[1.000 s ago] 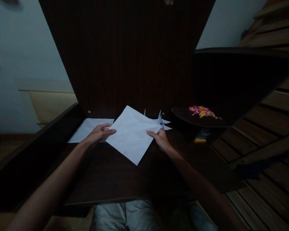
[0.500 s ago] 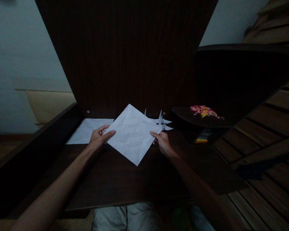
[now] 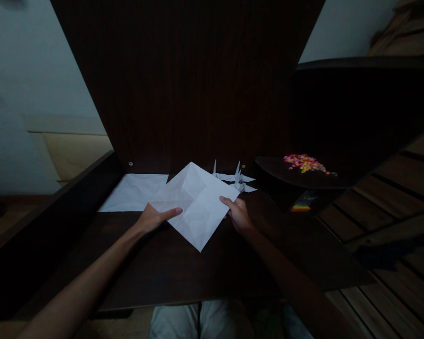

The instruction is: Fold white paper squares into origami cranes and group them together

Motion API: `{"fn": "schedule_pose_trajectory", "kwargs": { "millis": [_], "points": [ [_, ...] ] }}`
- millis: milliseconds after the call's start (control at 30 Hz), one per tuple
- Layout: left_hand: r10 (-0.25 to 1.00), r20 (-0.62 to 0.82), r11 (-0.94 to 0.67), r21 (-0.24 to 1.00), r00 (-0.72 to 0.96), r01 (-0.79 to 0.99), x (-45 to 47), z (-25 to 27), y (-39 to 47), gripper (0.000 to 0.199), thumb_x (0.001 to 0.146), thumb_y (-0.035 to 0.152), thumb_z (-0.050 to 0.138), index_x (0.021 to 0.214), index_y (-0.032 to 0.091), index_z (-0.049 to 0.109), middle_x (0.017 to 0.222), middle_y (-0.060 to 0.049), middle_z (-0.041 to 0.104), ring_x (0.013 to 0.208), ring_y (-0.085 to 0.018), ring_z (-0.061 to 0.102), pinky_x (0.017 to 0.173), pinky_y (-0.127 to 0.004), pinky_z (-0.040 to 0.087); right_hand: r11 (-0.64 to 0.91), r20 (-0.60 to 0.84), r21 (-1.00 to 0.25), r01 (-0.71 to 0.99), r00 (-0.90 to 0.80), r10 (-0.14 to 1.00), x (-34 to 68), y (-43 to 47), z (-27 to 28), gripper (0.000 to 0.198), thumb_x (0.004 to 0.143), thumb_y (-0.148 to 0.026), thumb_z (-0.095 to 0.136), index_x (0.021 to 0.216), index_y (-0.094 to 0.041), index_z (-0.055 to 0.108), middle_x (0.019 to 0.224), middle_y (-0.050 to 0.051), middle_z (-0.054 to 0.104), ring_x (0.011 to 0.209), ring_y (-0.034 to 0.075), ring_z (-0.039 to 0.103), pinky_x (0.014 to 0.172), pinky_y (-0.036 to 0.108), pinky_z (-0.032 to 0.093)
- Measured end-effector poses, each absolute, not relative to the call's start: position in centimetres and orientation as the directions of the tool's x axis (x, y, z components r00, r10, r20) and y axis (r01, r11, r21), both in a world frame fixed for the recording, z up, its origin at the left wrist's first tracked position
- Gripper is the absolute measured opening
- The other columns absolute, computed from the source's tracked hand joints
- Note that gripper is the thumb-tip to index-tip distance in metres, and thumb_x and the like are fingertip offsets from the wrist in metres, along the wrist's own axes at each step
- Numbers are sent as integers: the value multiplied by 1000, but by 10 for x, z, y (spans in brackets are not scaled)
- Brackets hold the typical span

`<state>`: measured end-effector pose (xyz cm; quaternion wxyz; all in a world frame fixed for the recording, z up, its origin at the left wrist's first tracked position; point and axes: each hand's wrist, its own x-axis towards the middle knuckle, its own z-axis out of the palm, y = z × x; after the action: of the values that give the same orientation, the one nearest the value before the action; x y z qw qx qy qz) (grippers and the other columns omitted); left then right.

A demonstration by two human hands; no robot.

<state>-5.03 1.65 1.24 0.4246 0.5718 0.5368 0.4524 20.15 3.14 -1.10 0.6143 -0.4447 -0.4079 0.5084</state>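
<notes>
A creased white sheet of paper (image 3: pixel 208 202) is held up above the dark desk, one corner pointing toward me. My right hand (image 3: pixel 238 212) grips its right edge, thumb on top and fingers underneath. On the left side, my left hand (image 3: pixel 157 219) has its thumb lying on the paper, its other fingers hidden beneath. Behind the right corner stand folded white paper cranes (image 3: pixel 240 181), partly covered by the sheet. More white paper (image 3: pixel 127 190) lies flat at the back left of the desk.
The dark wooden desk (image 3: pixel 155 273) has a raised side panel (image 3: pixel 49 207) on the left and a tall back panel (image 3: pixel 180 84). On a rounded shelf (image 3: pixel 272 167) at right lies a heap of small colourful pieces (image 3: pixel 305 162). Slatted wood (image 3: pixel 385 207) shows farther right.
My left hand has slid inward and slightly down, its thumb now farther onto the sheet. The paper's left part has opened out sideways and its near corner sits lower. My right hand keeps its grip.
</notes>
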Motion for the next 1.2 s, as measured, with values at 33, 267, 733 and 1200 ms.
{"fn": "schedule_pose_trajectory", "kwargs": {
  "millis": [33,267,733,1200],
  "points": [
    [998,59,-60,965,13,254,-49,12,16,52,59,37,80,105,16,64,113,-11,68,104,-28,63,93,-41,51,112,73,-966,-235,169,983,201,30,-12,27,60,-34,75,77,-16,64,73,4,70,66,19,65,56,29,54],
    [988,141,-153,934,61,322,-41,7,14,43,67,40,74,100,15,65,104,-10,71,93,-29,67,82,-41,56,54,56,-998,37,66,996,198,20,-14,32,59,-31,77,87,-18,68,99,9,72,95,27,66,86,42,52],
    [907,141,-367,729,398,577,-48,0,14,21,81,37,57,88,23,70,85,-5,72,88,-26,66,86,-36,51,104,115,-985,138,79,990,202,19,-17,27,69,-39,70,86,-18,68,90,9,72,86,27,66,75,38,54],
    [727,270,-686,334,631,647,-46,-15,9,26,90,36,46,97,18,64,95,-8,67,87,-21,64,85,-33,51,740,289,-419,526,-695,658,211,8,-20,41,71,-40,69,105,-18,65,103,9,61,102,28,47,90,43,41]
  ]
}}
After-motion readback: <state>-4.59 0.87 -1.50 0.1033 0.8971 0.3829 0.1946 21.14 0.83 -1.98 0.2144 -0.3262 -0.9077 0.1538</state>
